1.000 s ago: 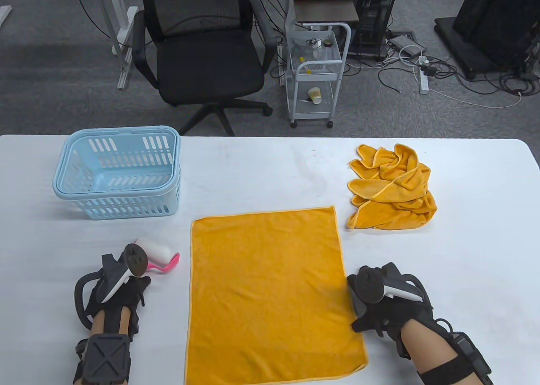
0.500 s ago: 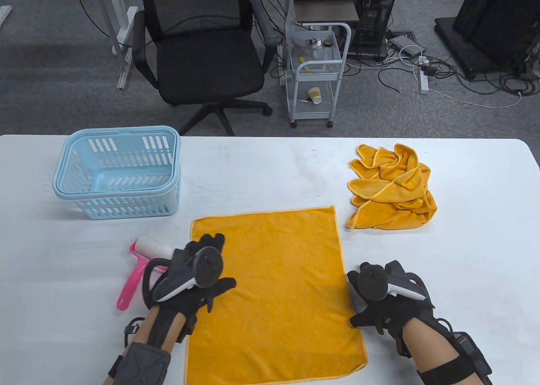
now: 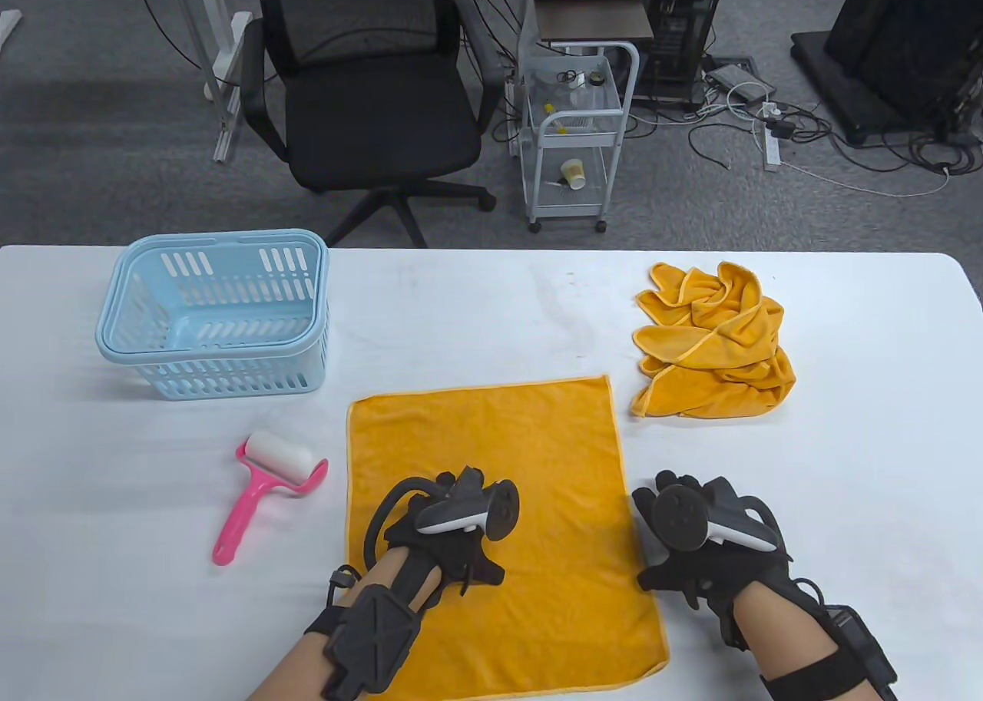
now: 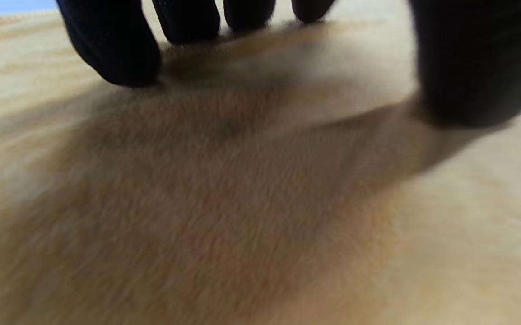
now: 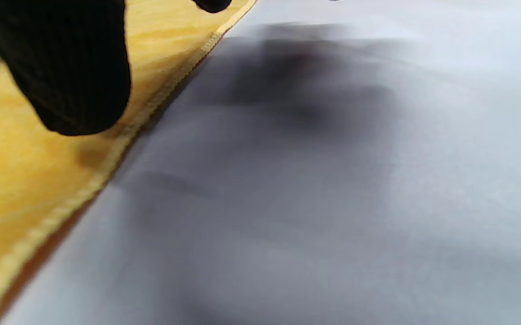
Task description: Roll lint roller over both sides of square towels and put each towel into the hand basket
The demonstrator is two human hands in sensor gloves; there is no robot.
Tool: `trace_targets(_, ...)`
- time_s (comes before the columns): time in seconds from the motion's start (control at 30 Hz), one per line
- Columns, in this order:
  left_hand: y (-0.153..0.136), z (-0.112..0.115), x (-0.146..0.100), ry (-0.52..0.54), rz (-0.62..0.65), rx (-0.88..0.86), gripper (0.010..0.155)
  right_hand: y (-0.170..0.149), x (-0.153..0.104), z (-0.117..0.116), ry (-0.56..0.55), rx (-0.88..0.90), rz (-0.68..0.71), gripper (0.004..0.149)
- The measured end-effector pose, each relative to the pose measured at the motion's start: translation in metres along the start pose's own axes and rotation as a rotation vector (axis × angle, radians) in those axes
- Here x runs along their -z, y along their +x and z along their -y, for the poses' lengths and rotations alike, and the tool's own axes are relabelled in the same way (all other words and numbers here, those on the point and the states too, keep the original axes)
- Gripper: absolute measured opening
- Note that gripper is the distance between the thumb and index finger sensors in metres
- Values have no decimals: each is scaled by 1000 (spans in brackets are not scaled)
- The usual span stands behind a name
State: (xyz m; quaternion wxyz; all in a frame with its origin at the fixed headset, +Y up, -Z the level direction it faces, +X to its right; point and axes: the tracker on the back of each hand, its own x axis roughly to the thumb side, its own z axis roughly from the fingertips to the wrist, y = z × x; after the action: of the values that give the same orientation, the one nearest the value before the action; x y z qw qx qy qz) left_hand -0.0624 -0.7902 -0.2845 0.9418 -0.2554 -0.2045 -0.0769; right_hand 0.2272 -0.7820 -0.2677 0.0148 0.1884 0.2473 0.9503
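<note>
An orange square towel (image 3: 530,440) lies flat on the white table (image 3: 476,317). My left hand (image 3: 461,520) rests palm down on the towel's near middle. In the left wrist view its fingertips (image 4: 116,54) touch the towel's pile (image 4: 242,203). My right hand (image 3: 672,536) sits at the towel's right edge. In the right wrist view its thumb (image 5: 71,72) hovers just over the hemmed edge (image 5: 39,189). The pink lint roller (image 3: 265,486) with a white roll lies free on the table, left of the towel. The light blue hand basket (image 3: 153,340) stands empty at the back left.
A crumpled heap of orange towels (image 3: 714,340) lies at the back right of the table. Beyond the table's far edge stand a black office chair (image 3: 369,110) and a small white cart (image 3: 576,133).
My left hand has let go of the lint roller and swung right onto the towel. The roller now lies alone on the table. The right hand has hardly moved.
</note>
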Motion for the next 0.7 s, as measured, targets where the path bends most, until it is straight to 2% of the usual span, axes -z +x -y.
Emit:
trace_targets(0.13,-6,-3,0,149,15,-44,54,2,0,0,-11,-12,3,104)
trace_targets(0.2,-11,-7,-1,199,23,-39,46,2,-1,0,-16,-19,6,104)
trace_targets(0.23,-15,-11,-2,174,16,-59,46,3,-1,0,-17,-21,6,104)
trace_targets(0.4,-59,-70,-33,334,-24,-251,45,2,-1,0,-26,-17,10,104)
trace_targets(0.47,-87,-107,-54,448,-60,-330,45,2,0,0,-29,-13,11,104)
trace_targets(0.57,-128,-149,-83,591,-123,-435,46,2,0,-1,-30,-10,17,104)
trace_targets(0.7,-181,-189,-118,775,-246,-508,46,3,0,-1,-32,-5,28,104)
